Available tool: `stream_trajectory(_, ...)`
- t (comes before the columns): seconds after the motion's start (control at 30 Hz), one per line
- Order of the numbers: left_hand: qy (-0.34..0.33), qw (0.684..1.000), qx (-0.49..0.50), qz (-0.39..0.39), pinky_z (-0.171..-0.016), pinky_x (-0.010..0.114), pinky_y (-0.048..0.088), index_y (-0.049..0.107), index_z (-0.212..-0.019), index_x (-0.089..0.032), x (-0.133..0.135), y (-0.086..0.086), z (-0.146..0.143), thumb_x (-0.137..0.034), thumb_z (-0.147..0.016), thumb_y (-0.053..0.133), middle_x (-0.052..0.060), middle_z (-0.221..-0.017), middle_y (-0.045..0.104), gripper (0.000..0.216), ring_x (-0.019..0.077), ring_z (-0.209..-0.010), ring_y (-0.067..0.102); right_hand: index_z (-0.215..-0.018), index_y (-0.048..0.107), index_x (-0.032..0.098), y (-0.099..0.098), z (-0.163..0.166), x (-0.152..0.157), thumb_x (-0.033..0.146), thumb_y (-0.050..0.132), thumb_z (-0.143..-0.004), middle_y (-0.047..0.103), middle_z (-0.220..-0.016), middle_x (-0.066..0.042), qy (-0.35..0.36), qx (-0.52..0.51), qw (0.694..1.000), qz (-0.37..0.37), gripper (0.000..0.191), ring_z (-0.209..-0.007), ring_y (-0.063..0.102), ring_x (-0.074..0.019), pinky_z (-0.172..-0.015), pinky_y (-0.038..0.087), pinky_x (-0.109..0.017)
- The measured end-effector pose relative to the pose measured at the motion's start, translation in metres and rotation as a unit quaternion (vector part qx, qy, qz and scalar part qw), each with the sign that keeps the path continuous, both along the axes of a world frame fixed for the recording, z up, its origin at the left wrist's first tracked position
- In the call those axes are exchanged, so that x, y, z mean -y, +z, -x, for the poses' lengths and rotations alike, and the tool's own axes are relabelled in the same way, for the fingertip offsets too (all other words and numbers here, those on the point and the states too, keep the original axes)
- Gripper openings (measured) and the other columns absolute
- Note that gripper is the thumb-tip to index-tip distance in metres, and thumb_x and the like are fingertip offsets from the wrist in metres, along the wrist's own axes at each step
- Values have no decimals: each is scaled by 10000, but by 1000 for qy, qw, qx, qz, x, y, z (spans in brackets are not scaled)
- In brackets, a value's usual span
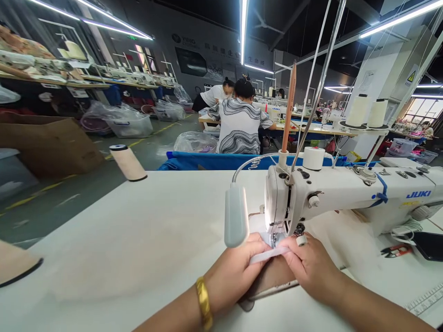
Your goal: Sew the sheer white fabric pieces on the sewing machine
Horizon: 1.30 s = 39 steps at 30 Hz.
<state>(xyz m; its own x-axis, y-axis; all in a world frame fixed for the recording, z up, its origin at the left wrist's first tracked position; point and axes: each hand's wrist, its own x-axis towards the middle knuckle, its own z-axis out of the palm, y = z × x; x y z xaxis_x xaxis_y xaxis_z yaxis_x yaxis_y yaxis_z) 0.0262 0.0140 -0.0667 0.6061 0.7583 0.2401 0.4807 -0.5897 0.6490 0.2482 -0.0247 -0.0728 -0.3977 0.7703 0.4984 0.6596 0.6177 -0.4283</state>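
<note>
A narrow pale strip of fabric [268, 255] stretches between my two hands, just in front of the needle and presser foot [274, 240] of a white sewing machine [332, 189]. My left hand [238, 263], below a gold bracelet, is closed on the strip's left part, with its fingertips partly hidden by the lamp. On the other side my right hand [309, 263] pinches the strip's right end between thumb and fingers. Sheer light fabric [138, 258] seems to lie over the table to the left, though its edges are hard to make out.
A gooseneck lamp [236, 216] hangs close above my left hand. Thread cones [128, 162] stand at the table's left. Red-handled thread snips [396, 251], a black phone [429, 244] and a clear ruler [424, 299] lie right. Ahead, a person in a patterned shirt [240, 124] sits.
</note>
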Motion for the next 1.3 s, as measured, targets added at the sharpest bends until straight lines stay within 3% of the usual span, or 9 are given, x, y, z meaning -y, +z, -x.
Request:
stream_trajectory(0.1,-11,999,-4,-52,-675,265,531,747,-794,-235,2,3,2,-176,-974,460,26,-834,670,343,178,-739,658,-1017,632,238,2,-1,2,183,426,-1072,734,-917,-33,18,-7,1000,-6,220,-831,623,-221,-772,458,-328)
stream_trajectory(0.27,-69,974,-5,-214,-737,321,524,772,-929,-238,20,-3,7,-19,-881,464,44,-940,741,381,210,-840,680,-984,615,234,0,-9,13,60,485,-935,722,-926,-25,96,141,985,-9,223,-844,612,-220,-770,435,-343)
stream_trajectory(0.37,-87,962,-18,-257,-772,358,512,747,-976,-235,30,1,9,5,-924,446,16,-908,769,388,205,-798,673,-1027,629,233,-1,-12,18,46,542,-898,746,-1041,-31,100,186,977,2,242,-952,631,-235,-826,430,-367)
stream_trajectory(0.53,-82,949,-32,-302,-707,363,465,712,-932,-223,28,-2,7,-13,-972,404,10,-827,751,376,188,-690,634,-1081,636,236,-2,-12,18,18,554,-861,750,-1065,-32,83,199,977,9,321,-937,621,-240,-819,409,-372)
stream_trajectory(0.73,-45,946,10,-320,-663,365,433,696,-925,-223,16,-27,6,-14,-897,436,28,-858,743,335,198,-694,611,-1002,607,233,-6,-11,12,3,535,-856,729,-982,-32,46,197,979,-11,283,-858,564,-246,-778,389,-369)
stream_trajectory(0.97,-78,949,10,-305,-744,342,503,668,-954,-205,10,-16,7,17,-912,451,55,-1005,770,313,216,-860,711,-951,577,231,-9,-9,9,-9,521,-845,720,-976,-41,32,188,982,-9,268,-860,551,-256,-774,395,-374)
stream_trajectory(1.13,-94,944,3,-317,-728,354,463,622,-905,-213,14,-19,6,30,-934,411,23,-871,760,323,186,-716,656,-1024,613,222,-9,-8,11,11,518,-903,755,-1042,-37,50,178,982,-26,261,-862,581,-248,-775,391,-381)
stream_trajectory(1.3,-89,937,11,-339,-693,362,450,619,-894,-211,15,-18,5,45,-910,400,24,-858,761,337,187,-677,611,-952,597,217,-11,-9,9,21,545,-859,734,-953,-31,45,182,982,-34,223,-840,571,-247,-766,390,-378)
